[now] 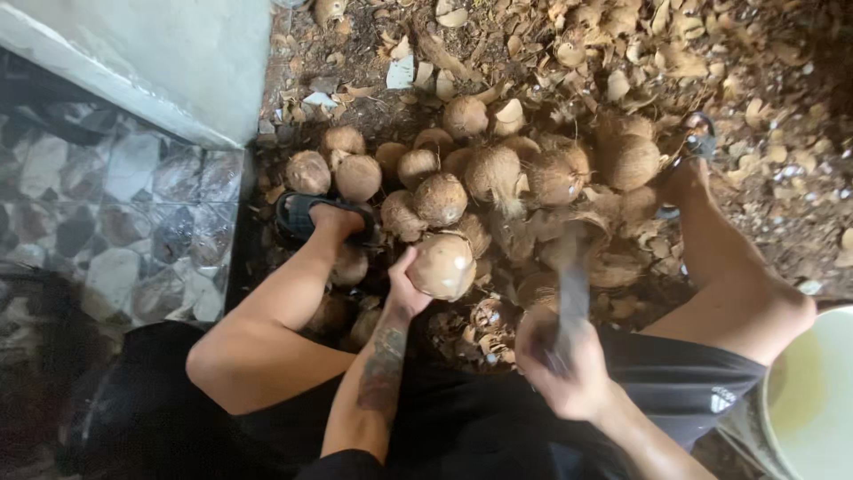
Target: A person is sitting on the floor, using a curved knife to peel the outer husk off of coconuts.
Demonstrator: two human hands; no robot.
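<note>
My left hand grips a smooth, pale brown husked coconut and holds it between my knees. My right hand is closed around the handle of a blade, which is blurred with motion and points up toward the coconut's right side. I sit low with my legs spread. Beyond the held coconut lies a heap of several hairy brown coconuts.
My left foot wears a dark sandal beside the heap; my right foot rests at the far right. Broken shell pieces litter the dirt. A pale bucket stands at lower right. A concrete wall and patterned tiles lie left.
</note>
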